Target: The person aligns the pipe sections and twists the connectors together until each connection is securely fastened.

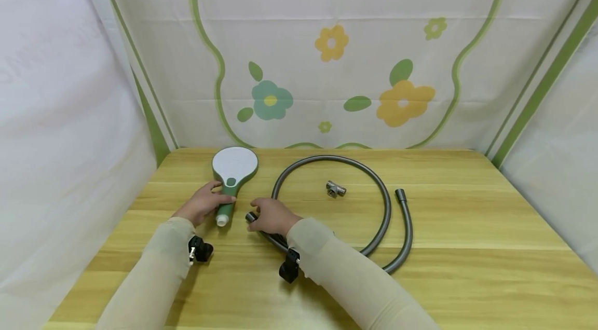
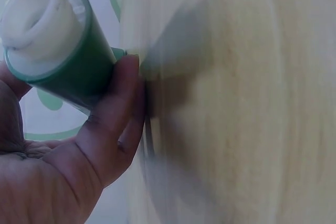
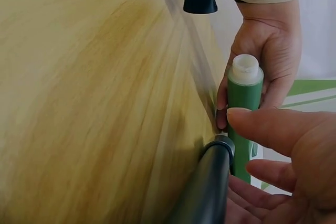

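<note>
A green hand shower head with a white face lies toward the table's left side. Around its green handle curl the thumb and fingers of my left hand; the white threaded end sticks out toward me. My right hand is at one end of a grey shower hose. In the right wrist view its thumb and fingers are spread apart, beside the hose's end fitting; whether they touch it is unclear. The hose loops across the table, and its other end fitting lies to the right.
Inside the hose loop lies a small metal tee connector. All of this rests on a wood-grain table. A flower-printed cloth hangs behind it, with white cloth at both sides. Each wrist carries a small black camera.
</note>
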`<state>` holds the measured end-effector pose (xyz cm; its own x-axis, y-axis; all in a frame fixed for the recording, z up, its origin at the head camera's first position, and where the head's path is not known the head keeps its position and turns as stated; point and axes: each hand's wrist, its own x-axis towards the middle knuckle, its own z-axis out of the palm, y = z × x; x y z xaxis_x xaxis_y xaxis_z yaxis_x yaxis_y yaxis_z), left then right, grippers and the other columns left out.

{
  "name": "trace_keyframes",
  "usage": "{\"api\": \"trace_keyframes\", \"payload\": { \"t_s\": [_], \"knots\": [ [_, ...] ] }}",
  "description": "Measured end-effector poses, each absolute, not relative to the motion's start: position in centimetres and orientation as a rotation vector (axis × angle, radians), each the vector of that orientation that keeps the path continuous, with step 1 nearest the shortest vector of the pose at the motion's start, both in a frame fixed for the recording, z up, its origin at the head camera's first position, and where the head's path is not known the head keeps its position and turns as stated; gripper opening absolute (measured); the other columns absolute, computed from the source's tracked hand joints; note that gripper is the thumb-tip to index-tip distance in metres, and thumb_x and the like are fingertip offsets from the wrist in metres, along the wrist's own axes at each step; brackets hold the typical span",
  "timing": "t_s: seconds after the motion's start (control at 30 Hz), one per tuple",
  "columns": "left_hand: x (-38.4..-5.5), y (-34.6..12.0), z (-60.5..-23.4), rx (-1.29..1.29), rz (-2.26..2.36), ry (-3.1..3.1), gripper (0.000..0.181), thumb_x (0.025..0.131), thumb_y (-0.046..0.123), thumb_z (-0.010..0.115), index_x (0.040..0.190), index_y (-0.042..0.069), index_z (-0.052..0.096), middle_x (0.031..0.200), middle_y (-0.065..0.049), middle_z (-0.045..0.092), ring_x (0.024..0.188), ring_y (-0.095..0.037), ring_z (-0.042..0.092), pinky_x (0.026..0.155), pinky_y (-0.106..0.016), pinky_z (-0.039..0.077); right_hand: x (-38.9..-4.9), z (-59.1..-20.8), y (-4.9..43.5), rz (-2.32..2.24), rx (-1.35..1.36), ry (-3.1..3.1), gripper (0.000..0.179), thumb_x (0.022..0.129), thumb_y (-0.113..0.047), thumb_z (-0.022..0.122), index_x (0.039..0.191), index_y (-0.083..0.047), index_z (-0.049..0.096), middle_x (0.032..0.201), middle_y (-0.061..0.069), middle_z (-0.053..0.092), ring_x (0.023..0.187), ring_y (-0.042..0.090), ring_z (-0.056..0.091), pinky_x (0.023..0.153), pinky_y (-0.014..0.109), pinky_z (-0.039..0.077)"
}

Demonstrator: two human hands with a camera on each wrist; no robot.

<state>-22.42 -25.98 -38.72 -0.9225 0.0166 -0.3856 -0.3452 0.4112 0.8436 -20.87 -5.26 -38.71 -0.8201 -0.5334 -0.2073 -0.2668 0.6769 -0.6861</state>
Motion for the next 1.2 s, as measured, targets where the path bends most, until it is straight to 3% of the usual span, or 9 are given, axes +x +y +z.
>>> {"api": "trace_keyframes", "payload": {
  "t_s": [0.23,0.4,0.53,0.87,1.0,1.1,1.2],
  "knots": [
    [-22.4,-26.0,-38.7,-0.283,1.52,2.329,0.087,0.094,0.019,0.063,0.152,-0.004,0.003,0.15,-0.036,0.02,0.132,-0.044,0.038,0.107,-0.054,0.035,-20.9,-38.6,-5.7,-0.835,-0.625,2.539,0.059,0.085,-0.02,0.076,0.137,-0.006,0.053,0.124,0.009,0.063,0.107,0.021,0.061,0.086,0.032,0.052],
    [-22.5,-26.0,-38.6,-0.295,1.516,2.328,0.087,0.094,0.02,0.063,0.153,-0.004,0.004,0.148,-0.035,0.023,0.13,-0.043,0.04,0.106,-0.053,0.036,-20.8,-38.4,-6.0,-0.782,-0.613,2.574,0.055,0.085,-0.021,0.076,0.134,-0.004,0.056,0.129,0.008,0.061,0.112,0.021,0.06,0.091,0.032,0.05],
    [-22.6,-25.9,-38.6,-0.32,1.509,2.33,0.086,0.093,0.022,0.063,0.153,-0.003,0.006,0.147,-0.033,0.027,0.122,-0.036,0.046,0.105,-0.05,0.039,-20.7,-38.4,-6.2,-0.749,-0.614,2.601,0.05,0.086,-0.021,0.075,0.13,-0.004,0.059,0.129,0.007,0.061,0.116,0.022,0.058,0.094,0.032,0.049],
    [-22.5,-26.0,-38.6,-0.339,1.524,2.315,0.086,0.094,0.02,0.063,0.153,-0.004,0.006,0.143,-0.031,0.032,0.102,-0.023,0.051,0.096,-0.04,0.045,-20.5,-38.4,-6.5,-0.742,-0.618,2.621,0.043,0.085,-0.017,0.075,0.124,-0.003,0.063,0.123,0.008,0.064,0.107,0.02,0.061,0.088,0.029,0.051],
    [-22.5,-26.1,-38.5,-0.329,1.559,2.285,0.086,0.094,0.019,0.062,0.153,-0.004,0.003,0.147,-0.034,0.025,0.115,-0.03,0.048,0.103,-0.045,0.041,-20.5,-38.6,-6.7,-0.737,-0.609,2.643,0.041,0.086,-0.017,0.074,0.124,-0.004,0.064,0.122,0.007,0.065,0.106,0.02,0.062,0.086,0.029,0.051],
    [-22.5,-26.2,-38.6,-0.31,1.62,2.227,0.087,0.095,0.017,0.061,0.152,-0.005,0.0,0.151,-0.035,0.016,0.133,-0.038,0.034,0.111,-0.05,0.031,-20.4,-38.7,-6.8,-0.731,-0.6,2.661,0.039,0.087,-0.017,0.073,0.123,-0.005,0.065,0.12,0.006,0.065,0.102,0.018,0.062,0.083,0.028,0.052],
    [-22.5,-26.2,-38.7,-0.29,1.664,2.186,0.086,0.095,0.015,0.059,0.151,-0.006,-0.003,0.151,-0.036,0.013,0.138,-0.043,0.027,0.112,-0.051,0.028,-20.4,-38.7,-6.7,-0.733,-0.596,2.673,0.034,0.087,-0.015,0.073,0.119,-0.004,0.067,0.113,0.006,0.067,0.091,0.016,0.063,0.076,0.026,0.052]
  ]
}}
